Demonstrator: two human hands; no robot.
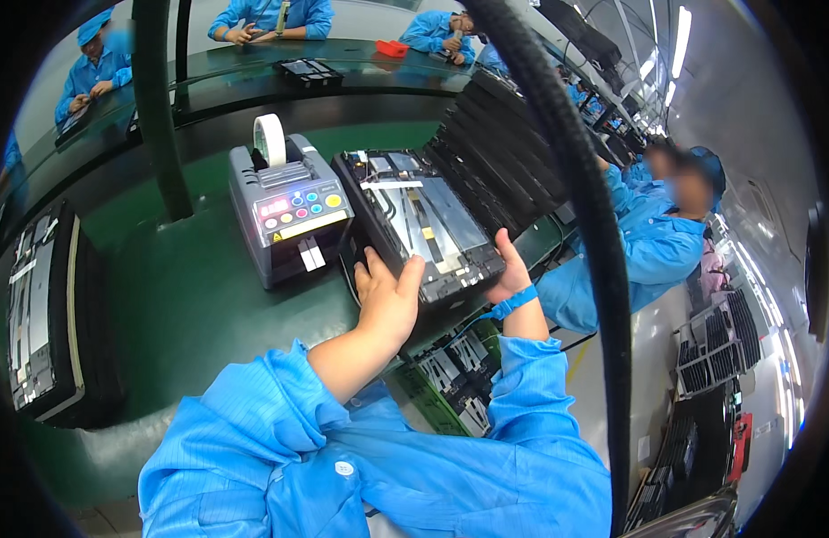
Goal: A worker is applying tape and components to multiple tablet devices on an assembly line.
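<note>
Green matting covers the workbench, with other people in blue coats seated beyond; the left hand grips the near left corner of an opened tablet chassis, thumb on its top edge; the right hand clasps the near right corner, a blue strap at its wrist; just left of the left fingers stands a grey tape dispenser; beyond the right fingers runs a row of black trays.
</note>
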